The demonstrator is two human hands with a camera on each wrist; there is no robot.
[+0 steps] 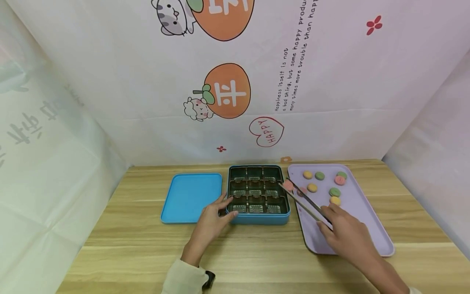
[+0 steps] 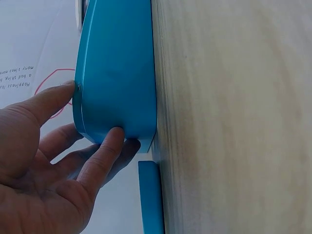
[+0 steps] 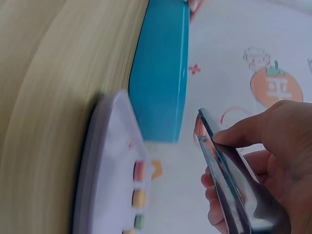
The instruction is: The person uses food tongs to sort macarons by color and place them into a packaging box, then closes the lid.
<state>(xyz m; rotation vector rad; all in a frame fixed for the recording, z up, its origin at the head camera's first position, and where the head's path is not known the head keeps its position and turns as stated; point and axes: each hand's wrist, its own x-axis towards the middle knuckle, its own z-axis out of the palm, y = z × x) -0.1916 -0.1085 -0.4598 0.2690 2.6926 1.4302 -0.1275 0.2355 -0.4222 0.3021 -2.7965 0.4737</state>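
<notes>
Right hand gripping metal tongs over the lilac tray, a pink sweet pinched at the tips. Left hand open, straight fingers touching the blue tin at its near-left corner. Beyond, on the counter, blue lid lying left of the tin.

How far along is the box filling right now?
Done: the lid lies off, beside the blue box; its compartments all look empty. In hand: the left hand steadies the box while the right hand holds tongs gripping a pink sweet at the box's right edge. Left: the sweets on the lilac tray.
</notes>
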